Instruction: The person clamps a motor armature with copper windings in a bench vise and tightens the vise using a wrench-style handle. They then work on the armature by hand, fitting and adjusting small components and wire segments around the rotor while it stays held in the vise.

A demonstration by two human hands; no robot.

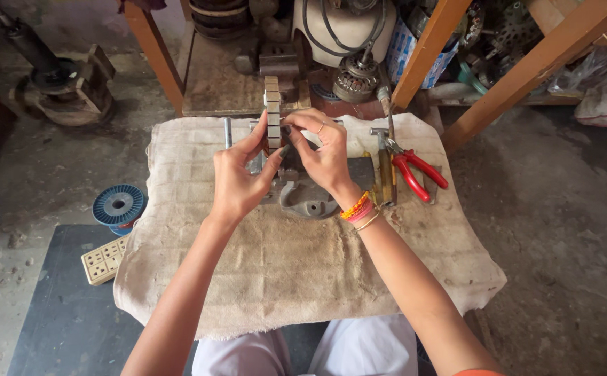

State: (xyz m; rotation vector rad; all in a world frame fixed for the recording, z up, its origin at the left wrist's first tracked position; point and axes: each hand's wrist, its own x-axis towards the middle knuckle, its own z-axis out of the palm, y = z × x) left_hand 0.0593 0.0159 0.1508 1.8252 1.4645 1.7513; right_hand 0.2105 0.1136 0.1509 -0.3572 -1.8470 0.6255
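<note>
Bare forearms, a few ornaments, pale trousers
Both arms are bare down to the hands; the left hand [237, 177] wears nothing, while the right hand [324, 157] has a thin ring on one finger and, at its wrist, a stack of orange, red and pink bangles [358, 209] with a slim gold one; an orange sleeve edge [481, 372] shows at the right arm, and white trousers [303, 351] cover the lap

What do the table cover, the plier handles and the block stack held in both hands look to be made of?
The beige table cover looks like coarse woven burlap with a matte, visible weave. The red plier handles look like smooth, slightly glossy plastic or rubber sleeves. The tall grey-and-tan block stack, pinched between the left hand and the right hand, looks like dull laminated metal, though that is uncertain.
</note>
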